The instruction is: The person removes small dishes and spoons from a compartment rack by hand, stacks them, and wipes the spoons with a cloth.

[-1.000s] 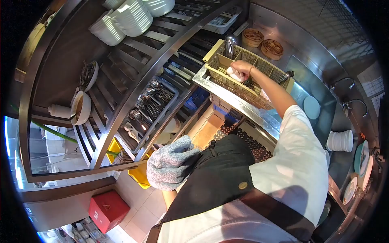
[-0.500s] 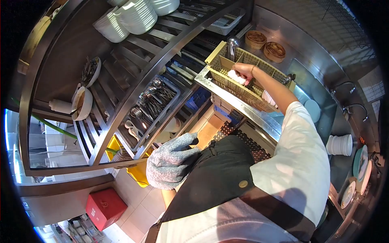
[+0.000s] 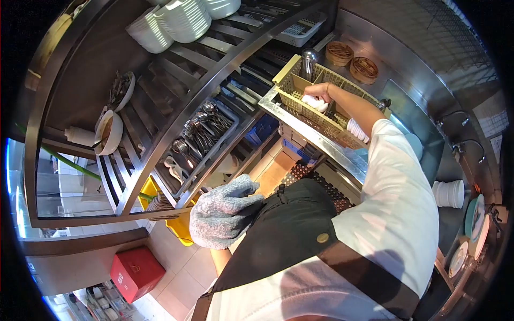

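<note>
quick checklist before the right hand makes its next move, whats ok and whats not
1. Right hand has a grip on the white pieces: ok, fingers closed on them.
2. Number of white pieces held: cannot tell, they overlap and the hand hides part.
3. Yellow basket upright: ok, open side up.
4. Basket floor visible right under the hand: not ok, hand and pieces block it.
5. Left hand bare: not ok, covered by fuzzy grey fabric.
</note>
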`<state>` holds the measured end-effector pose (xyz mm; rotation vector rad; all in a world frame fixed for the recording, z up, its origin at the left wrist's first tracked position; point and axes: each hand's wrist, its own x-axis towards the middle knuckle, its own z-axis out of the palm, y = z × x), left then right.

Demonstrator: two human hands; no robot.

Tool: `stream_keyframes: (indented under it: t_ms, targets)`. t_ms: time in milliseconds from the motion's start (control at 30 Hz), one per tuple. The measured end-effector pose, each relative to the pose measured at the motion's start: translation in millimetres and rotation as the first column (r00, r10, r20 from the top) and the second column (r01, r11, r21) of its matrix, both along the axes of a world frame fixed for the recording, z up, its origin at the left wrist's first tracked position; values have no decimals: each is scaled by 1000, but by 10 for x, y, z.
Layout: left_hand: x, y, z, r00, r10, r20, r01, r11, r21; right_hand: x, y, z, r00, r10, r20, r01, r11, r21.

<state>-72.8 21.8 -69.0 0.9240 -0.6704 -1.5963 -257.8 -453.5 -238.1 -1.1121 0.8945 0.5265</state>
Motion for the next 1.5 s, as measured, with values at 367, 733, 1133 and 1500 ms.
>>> stream_keyframes:
  t_ms: [367,733,1133,1500]
  targets:
    - [-22,607,-244,839,426,338,-395,905,-160,-21,-382,-320,992,95,-78,-79,978,193]
    - [173,-123,-711,177,559,810,-429,785,-448,-361,-124,801,981,191,-39,-195,956,-218]
    - [468,-1117,-513,-211,540,815,-219,786,-578,-778,409,1470,867,-114,486,140,990,-17]
    - [170,-1497,-470,-63,295,953,498,837,-226,723,1641,2025,442,720,535,-760,618,-203]
